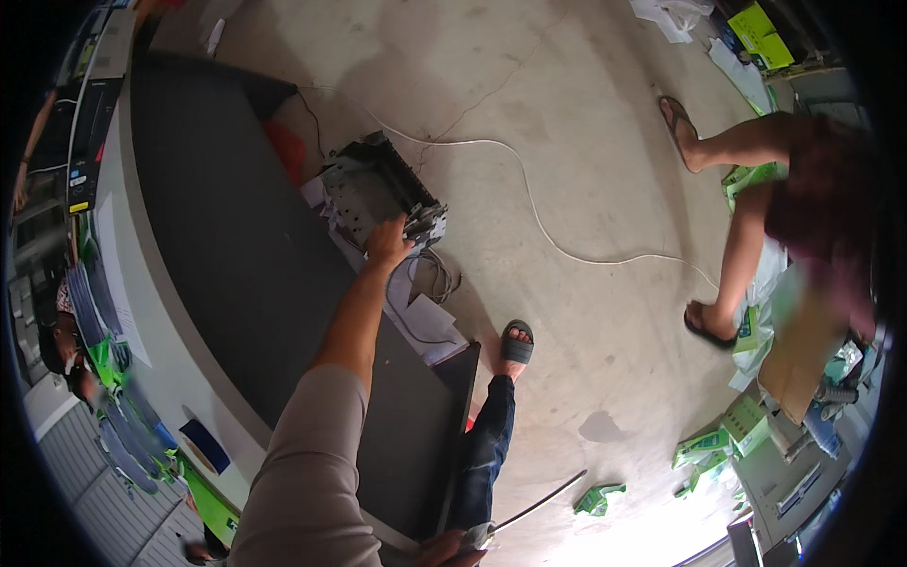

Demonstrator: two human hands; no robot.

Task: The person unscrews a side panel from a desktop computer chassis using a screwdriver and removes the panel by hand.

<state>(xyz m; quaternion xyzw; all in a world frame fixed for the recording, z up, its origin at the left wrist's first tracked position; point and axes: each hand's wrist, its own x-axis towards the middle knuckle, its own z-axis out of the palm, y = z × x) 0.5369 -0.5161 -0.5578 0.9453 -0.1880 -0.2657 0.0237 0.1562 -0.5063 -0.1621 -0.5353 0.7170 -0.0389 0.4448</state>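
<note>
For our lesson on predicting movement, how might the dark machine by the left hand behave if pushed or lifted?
The machine would probably stay stiff, as its frame looks rigid and boxy. That squarish shape suggests it would slide rather than roll. The coiled cable beside it might snag; whether they are joined is unclear.

Wears a plain greyish-beige sleeve [312,449] at lower left of centre in the frame, lightly creased and ending near the elbow, leaving the left forearm [351,326] and left hand [386,246] bare. Dressed also, at lower centre, in slim dark blue jeans [486,458] with paler faded patches; shod just above in a dark grey open-toed slide [516,349] with a broad strap.
</note>
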